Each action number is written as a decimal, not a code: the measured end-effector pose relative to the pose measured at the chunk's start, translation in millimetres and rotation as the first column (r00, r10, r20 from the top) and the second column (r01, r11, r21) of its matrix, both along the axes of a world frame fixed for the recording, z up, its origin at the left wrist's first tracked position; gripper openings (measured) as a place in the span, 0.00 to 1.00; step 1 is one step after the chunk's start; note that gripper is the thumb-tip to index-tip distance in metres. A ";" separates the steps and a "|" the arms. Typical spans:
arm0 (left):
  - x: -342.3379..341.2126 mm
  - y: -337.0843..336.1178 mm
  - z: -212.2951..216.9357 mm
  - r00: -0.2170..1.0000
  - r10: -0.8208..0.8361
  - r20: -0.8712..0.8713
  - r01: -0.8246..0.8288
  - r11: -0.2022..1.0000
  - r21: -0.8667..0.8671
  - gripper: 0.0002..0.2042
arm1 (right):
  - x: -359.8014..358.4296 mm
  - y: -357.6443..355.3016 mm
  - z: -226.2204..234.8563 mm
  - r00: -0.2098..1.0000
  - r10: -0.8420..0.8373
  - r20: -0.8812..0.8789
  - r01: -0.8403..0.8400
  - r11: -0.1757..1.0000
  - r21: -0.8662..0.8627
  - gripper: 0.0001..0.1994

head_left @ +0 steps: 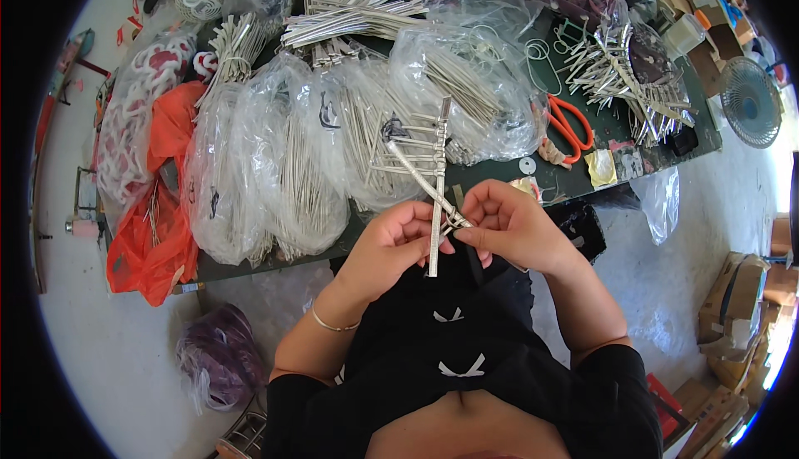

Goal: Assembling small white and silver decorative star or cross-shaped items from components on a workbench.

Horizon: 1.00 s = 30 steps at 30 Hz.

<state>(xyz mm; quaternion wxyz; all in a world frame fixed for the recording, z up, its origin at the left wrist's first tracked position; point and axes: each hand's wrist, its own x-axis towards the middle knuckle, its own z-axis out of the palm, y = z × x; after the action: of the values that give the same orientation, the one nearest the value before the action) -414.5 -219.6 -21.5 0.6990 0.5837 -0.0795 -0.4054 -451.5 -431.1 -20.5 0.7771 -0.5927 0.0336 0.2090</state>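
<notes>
- Centre of the frame: the left hand [391, 243] and right hand [508, 226] both pinch a metal strip [438, 201] with thin rods [408, 155] branching off it, fingers closed tight around its lower end.
- The rods could slip or bend if either grip twists.
- Their loose ends might snag the plastic bags [283, 168] on the worktop [583, 172] just above.

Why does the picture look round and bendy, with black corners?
In the head view, a fisheye lens bends the table edge near the rim and leaves black corners; daylight glares off the clear plastic bags; the hands and metal strip stay sharp.
</notes>
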 end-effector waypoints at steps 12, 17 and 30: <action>-17.9 -5.9 -17.1 0.941 0.235 0.246 -0.235 0.972 -0.028 0.08 | -13.0 10.1 -3.5 0.993 -0.066 0.103 0.066 0.998 0.000 0.06; -15.1 -3.6 -20.9 0.965 0.185 0.184 -0.188 0.982 -0.005 0.06 | -13.3 16.9 -3.1 0.981 -0.075 0.180 0.083 0.996 -0.037 0.07; -4.9 -4.7 -15.4 0.992 0.111 0.051 -0.105 0.988 -0.112 0.07 | 2.7 8.9 -6.7 0.994 -0.103 -0.022 0.105 0.985 0.135 0.10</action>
<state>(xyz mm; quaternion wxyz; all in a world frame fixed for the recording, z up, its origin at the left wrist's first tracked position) -419.4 -224.3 -36.9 0.7482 0.5595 -0.0896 -0.3451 -448.8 -422.2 -27.2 0.8252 -0.5343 0.0561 0.1744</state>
